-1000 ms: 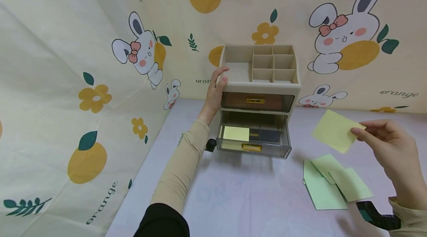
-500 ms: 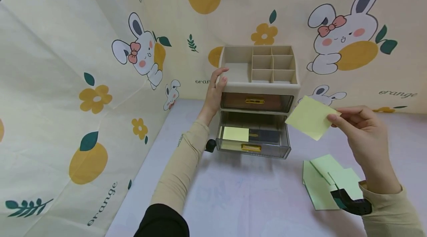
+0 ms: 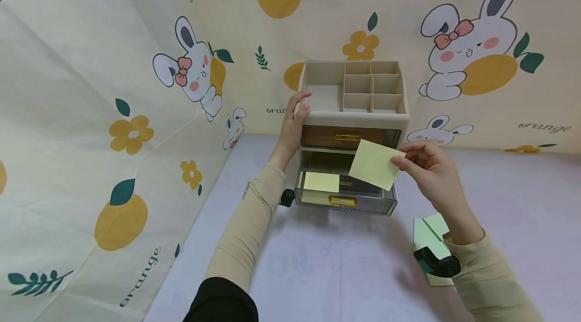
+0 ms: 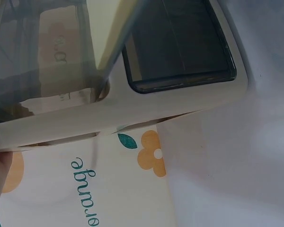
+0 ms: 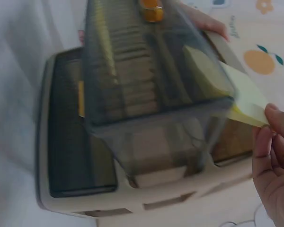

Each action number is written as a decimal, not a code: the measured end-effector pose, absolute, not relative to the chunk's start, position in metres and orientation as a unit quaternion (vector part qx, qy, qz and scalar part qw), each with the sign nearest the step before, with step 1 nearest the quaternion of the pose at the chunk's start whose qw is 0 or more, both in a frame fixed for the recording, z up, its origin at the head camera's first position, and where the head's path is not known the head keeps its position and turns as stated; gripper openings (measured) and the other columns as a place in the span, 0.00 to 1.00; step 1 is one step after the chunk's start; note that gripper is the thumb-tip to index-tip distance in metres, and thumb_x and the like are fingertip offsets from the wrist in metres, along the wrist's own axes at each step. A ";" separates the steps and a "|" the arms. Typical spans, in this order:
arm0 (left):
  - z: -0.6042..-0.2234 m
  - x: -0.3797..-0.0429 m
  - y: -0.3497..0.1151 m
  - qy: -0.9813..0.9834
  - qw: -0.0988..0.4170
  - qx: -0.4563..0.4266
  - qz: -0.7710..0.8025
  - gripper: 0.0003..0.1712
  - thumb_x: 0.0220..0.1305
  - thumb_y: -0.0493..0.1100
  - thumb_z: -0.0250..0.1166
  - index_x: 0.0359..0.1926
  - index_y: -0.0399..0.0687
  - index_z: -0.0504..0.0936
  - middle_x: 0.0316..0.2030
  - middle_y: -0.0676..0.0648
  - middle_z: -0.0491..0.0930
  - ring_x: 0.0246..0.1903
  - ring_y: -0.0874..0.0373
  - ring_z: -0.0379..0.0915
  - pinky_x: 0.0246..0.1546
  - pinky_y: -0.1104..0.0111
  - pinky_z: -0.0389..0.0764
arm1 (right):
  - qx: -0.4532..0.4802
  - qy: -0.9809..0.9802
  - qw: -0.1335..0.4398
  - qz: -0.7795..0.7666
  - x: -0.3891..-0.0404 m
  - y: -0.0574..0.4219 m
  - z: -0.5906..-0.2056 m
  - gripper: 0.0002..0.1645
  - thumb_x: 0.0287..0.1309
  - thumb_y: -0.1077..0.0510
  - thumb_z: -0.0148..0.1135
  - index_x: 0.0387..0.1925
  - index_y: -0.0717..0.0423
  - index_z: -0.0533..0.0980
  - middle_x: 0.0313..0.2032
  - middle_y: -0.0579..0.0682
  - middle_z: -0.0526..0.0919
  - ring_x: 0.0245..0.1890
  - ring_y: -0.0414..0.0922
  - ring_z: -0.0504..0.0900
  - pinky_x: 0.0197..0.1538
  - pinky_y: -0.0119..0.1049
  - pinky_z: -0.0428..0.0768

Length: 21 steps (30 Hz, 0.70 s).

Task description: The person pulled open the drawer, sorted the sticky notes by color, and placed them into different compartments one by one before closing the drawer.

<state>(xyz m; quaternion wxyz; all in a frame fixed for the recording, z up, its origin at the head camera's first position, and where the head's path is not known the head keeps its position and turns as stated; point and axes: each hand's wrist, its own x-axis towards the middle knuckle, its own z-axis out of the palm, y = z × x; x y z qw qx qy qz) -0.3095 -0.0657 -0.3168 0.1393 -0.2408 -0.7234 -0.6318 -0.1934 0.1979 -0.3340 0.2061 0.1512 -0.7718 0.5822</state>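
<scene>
A white desktop drawer organizer (image 3: 356, 119) stands against the back wall, its lower smoky clear drawer (image 3: 367, 205) pulled out. Inside lie a pale yellow sticky note pad (image 3: 321, 182) on the left and a dark flat item (image 3: 362, 187) on the right, partly covered. My left hand (image 3: 292, 128) holds the organizer's upper left side, fingers over the rim. Between thumb and fingers, my right hand (image 3: 428, 173) pinches yellow sticky notes (image 3: 376, 164) by one corner, above the drawer's right half. The right wrist view also has these sticky notes (image 5: 246, 94) beside the drawer.
Green sticky notes (image 3: 428, 236) lie on the table right of the organizer, partly hidden by the right wrist's black camera strap (image 3: 438, 264). The organizer's top has divided compartments (image 3: 374, 87). Its upper brown-tinted drawer (image 3: 317, 137) is closed. A patterned cloth (image 3: 327, 9) hangs behind.
My right hand has carried the yellow sticky notes leftward, from above the green notes to over the pulled-out drawer. The left hand stays on the organizer.
</scene>
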 end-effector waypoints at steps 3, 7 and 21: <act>-0.327 -0.322 -0.066 -0.721 0.139 -0.242 -0.634 0.27 0.66 0.48 0.43 0.63 0.46 0.61 0.69 0.43 0.55 0.70 0.52 0.48 0.69 0.52 0.50 | 0.139 -0.825 0.204 0.509 -0.194 0.192 -0.338 0.12 0.51 0.65 0.65 0.40 0.61 0.75 0.23 0.30 0.77 0.21 0.31 0.72 0.24 0.25 0.67; -0.334 -0.329 -0.066 -0.720 0.144 -0.241 -0.635 0.29 0.64 0.54 0.43 0.63 0.49 0.62 0.68 0.47 0.57 0.70 0.55 0.48 0.69 0.52 0.50 | 0.139 -0.857 0.211 0.449 -0.195 0.186 -0.342 0.10 0.51 0.61 0.66 0.37 0.58 0.78 0.22 0.27 0.77 0.21 0.29 0.72 0.24 0.24 0.68; -0.334 -0.330 -0.065 -0.725 0.150 -0.227 -0.633 0.36 0.56 0.64 0.42 0.62 0.52 0.63 0.68 0.49 0.58 0.70 0.59 0.49 0.69 0.52 0.50 | 0.148 -0.898 0.170 0.378 -0.196 0.181 -0.352 0.06 0.52 0.55 0.66 0.31 0.53 0.79 0.19 0.45 0.73 0.19 0.35 0.64 0.21 0.28 0.63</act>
